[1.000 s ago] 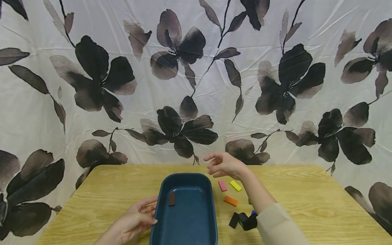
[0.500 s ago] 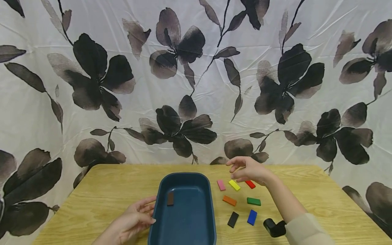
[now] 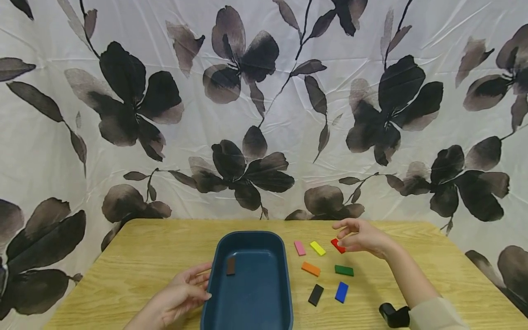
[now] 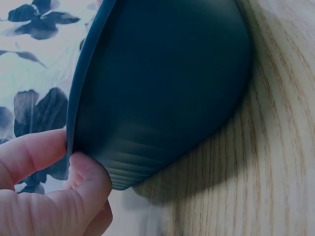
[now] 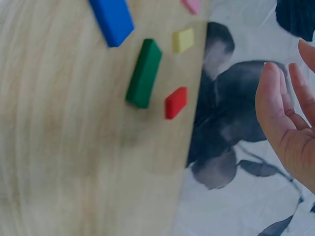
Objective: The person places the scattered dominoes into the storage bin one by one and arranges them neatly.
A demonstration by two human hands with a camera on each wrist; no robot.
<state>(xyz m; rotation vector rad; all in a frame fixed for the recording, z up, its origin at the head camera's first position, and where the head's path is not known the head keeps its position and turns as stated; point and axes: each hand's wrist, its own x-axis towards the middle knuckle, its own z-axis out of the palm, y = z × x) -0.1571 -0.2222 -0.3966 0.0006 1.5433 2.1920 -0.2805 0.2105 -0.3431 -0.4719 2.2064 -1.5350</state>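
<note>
A dark blue rectangular tub point(image 3: 249, 233) sits on the table, with a brown block point(image 3: 231, 266) lying inside near its left wall. My left hand point(image 3: 181, 293) pinches the tub's left rim between thumb and finger, as the left wrist view shows at the tub's edge point(image 4: 74, 108). Over the back right of the table hovers my right hand point(image 3: 365, 239), its fingers loosely bent and holding nothing. It overlaps a red block point(image 3: 335, 243) in the head view. In the right wrist view, the hand point(image 5: 290, 113) is apart from that red block point(image 5: 176, 102).
Right of the tub lie pink point(image 3: 299, 248), yellow point(image 3: 317, 248), orange point(image 3: 310, 268), green point(image 3: 344, 270), black point(image 3: 316, 294) and blue point(image 3: 341, 292) blocks. A black wrist device point(image 3: 393, 315) is by the right sleeve. A floral cloth point(image 3: 264, 110) hangs behind the table.
My right hand has moved right, from beside the tub's far end past the yellow block to the red one, uncovering the green and blue blocks. My left hand stays at the rim.
</note>
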